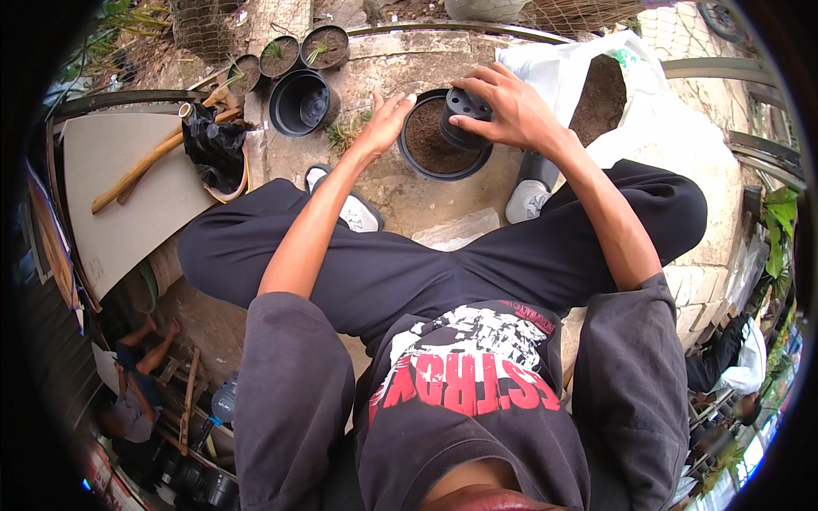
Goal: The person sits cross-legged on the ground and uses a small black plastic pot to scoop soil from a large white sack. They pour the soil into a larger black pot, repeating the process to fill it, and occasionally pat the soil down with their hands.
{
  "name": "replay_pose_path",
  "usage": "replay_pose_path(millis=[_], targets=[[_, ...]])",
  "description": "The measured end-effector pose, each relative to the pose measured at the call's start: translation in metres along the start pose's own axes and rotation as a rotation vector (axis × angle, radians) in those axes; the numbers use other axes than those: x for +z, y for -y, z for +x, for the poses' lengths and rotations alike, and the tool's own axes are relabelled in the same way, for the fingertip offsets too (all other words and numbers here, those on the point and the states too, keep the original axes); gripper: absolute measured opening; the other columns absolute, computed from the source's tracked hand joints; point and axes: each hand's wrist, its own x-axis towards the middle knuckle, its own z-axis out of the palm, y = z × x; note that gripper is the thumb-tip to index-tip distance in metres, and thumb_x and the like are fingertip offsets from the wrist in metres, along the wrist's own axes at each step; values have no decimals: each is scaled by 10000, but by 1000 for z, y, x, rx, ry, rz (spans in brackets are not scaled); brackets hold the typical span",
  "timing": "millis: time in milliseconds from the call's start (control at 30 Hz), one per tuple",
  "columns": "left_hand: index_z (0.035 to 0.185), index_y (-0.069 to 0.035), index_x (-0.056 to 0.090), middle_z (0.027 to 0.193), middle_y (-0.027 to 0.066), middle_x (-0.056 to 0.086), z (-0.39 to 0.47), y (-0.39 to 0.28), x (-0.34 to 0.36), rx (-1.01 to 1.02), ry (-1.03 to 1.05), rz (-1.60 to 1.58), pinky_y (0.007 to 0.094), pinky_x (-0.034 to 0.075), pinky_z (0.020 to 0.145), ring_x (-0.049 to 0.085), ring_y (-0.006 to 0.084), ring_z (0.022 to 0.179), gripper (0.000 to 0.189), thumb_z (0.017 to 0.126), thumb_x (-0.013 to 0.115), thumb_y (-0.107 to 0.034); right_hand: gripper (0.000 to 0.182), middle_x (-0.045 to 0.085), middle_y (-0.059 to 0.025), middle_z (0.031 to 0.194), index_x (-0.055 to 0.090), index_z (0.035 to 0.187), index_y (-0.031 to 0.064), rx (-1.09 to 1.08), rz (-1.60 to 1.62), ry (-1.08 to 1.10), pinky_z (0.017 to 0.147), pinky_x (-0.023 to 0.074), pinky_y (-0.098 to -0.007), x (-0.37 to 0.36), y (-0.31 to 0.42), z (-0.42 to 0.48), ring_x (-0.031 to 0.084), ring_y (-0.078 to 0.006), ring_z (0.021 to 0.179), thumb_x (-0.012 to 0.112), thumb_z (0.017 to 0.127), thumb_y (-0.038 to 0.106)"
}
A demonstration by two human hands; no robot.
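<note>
A black plastic plant pot (406, 151) filled with brown soil stands on the paving between my feet. My right hand (501, 112) grips a small black pot (465, 124), tilted with its holed base up, over the right side of the soil. At the left rim of the large pot is my left hand (388, 124), fingers apart and holding nothing; whether it touches the rim I cannot tell. To the right, a white sack (652, 121) lies open with dark soil (599, 102) inside. An empty black pot (303, 103) stands at the left, beside several soil-filled pots (326, 48) with small green plants.
On the left, a pale board (128, 160) bears wooden handles (144, 166) beside a container lined with a black plastic bag (214, 144). A wire fence (556, 19) runs behind the pots. A flattened plastic bag (459, 231) lies between my shoes. A person (137, 402) sits at the lower left.
</note>
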Motion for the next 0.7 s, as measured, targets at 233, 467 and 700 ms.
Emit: replay_pose_path(millis=[233,467,700], targets=[[1603,-140,433,1632,144,426,-36,-79,1,215,88,-333,440,392,1198,449,331,1485,635,1104,435,-532,564,684,-97,1254,627,1395,70,547,776,-14,915,538,-369,-3,-2,7,630,-188,1115,607,1049,515],[1530,-95,480,1388,108,608,-36,-98,8,330,-7,-372,328,648,799,705,199,1105,443,1087,492,-78,544,565,-52,1395,559,1449,116,666,1086,-31,955,583,-369,3,-10,24,587,-186,1234,492,1100,528],[1540,-76,486,1414,126,585,-21,-111,-1,462,-216,-211,368,667,841,668,232,1201,449,1091,474,-80,672,586,-124,1422,529,1485,48,584,1115,-137,1024,585,-449,-6,9,57,560,-225,1332,403,1104,588]])
